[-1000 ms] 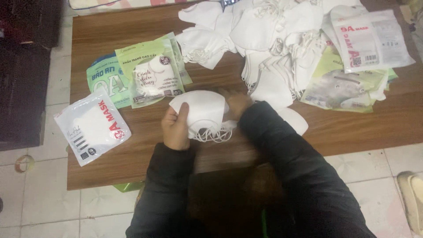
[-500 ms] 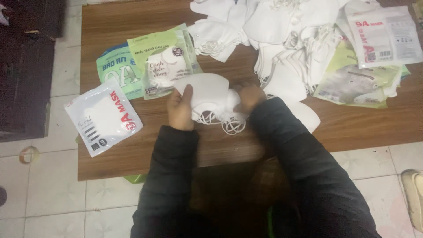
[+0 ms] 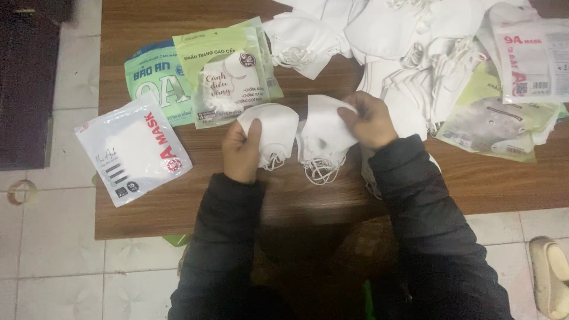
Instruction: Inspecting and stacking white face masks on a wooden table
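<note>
The left hand (image 3: pixel 240 155) grips one folded white fabric face mask (image 3: pixel 274 131); the right hand (image 3: pixel 370 120) pinches a second white mask (image 3: pixel 323 133), both over the brown wooden table (image 3: pixel 474 178); three flat mask packets (image 3: pixel 133 151) lie left; a loose white mask heap (image 3: pixel 409 35) behind.

A home-style packing spot: low wooden table (image 3: pixel 296 201) on tiled floor (image 3: pixel 47 261), sandal (image 3: pixel 548 275) nearby.

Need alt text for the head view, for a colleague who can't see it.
Left hand and right hand each hold a white face mask over a brown wooden table. Mask packets lie left, loose white masks behind.
</note>
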